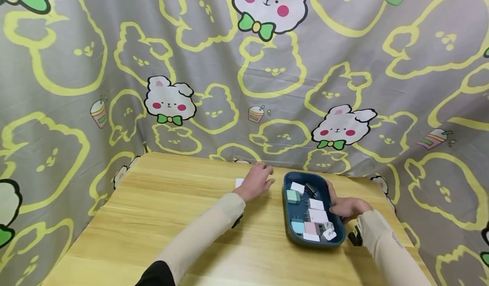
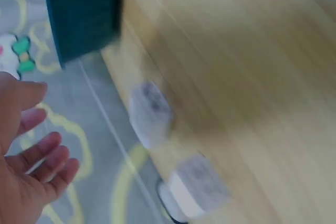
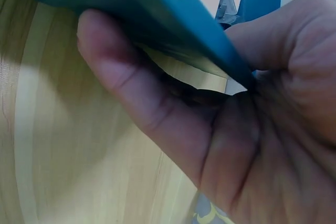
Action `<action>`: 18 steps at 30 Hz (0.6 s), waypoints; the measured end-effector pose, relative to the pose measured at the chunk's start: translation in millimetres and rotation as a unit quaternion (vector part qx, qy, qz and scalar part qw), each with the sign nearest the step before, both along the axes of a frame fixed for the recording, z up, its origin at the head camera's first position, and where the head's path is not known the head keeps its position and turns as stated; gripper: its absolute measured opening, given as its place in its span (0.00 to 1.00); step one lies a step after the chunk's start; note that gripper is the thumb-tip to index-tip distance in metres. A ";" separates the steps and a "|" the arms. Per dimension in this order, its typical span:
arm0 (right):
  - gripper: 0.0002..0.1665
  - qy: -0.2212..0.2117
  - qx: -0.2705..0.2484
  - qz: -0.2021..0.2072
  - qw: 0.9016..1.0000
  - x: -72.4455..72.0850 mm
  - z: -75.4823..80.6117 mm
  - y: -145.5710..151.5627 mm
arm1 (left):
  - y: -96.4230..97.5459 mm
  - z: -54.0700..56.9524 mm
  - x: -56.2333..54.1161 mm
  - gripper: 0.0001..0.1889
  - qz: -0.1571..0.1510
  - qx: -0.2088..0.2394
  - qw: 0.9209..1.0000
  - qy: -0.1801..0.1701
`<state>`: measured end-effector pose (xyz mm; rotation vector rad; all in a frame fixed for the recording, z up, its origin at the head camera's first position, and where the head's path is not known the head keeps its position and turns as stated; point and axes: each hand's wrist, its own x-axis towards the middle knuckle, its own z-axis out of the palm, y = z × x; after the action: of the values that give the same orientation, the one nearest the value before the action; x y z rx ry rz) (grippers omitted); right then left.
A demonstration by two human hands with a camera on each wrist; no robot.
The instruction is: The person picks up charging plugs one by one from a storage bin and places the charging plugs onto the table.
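Note:
My right hand (image 1: 345, 207) grips the right wall of a dark blue plastic bin (image 1: 288, 224), thumb inside the rim and fingers outside, as the right wrist view shows. In the bin lie several plug-in chargers: a green charger (image 1: 293, 197), a pink charger (image 1: 311, 228), a light blue charger (image 1: 298, 227) and white ones. My left hand (image 1: 257, 180) hovers left of the bin, fingers loosely bent with nothing in them. Beneath it, the left wrist view shows a white block (image 2: 150, 115) and another white block (image 2: 197, 186), both blurred, on the tabletop.
The wood-grain table (image 1: 160, 218) ends at the back against a grey curtain (image 1: 214, 65) printed with rabbits and yellow outlines. A small black item (image 1: 311, 189) lies in the bin's far end, with clear-wrapped pieces (image 1: 328, 231) at the near right.

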<state>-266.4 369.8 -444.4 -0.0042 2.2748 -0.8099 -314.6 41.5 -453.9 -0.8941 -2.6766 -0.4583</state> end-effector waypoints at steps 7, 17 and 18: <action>0.59 0.004 0.020 0.003 1.000 -4.2 2.5 0.7 | 34.3 14.6 10.3 0.11 -0.086 -0.029 0.996 0.025; 0.62 -0.005 0.023 -0.019 1.000 -4.4 0.6 -6.5 | 57.6 2.8 14.8 0.09 -0.080 -0.132 0.988 -0.003; 0.62 -0.004 0.024 -0.022 0.999 -3.6 -0.2 -6.9 | 59.9 0.6 15.8 0.09 -0.075 -0.142 0.987 -0.004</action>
<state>-270.0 362.9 -444.7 0.0715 2.2935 -0.7764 -298.8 101.3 -453.2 -1.1814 -2.7359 -0.1116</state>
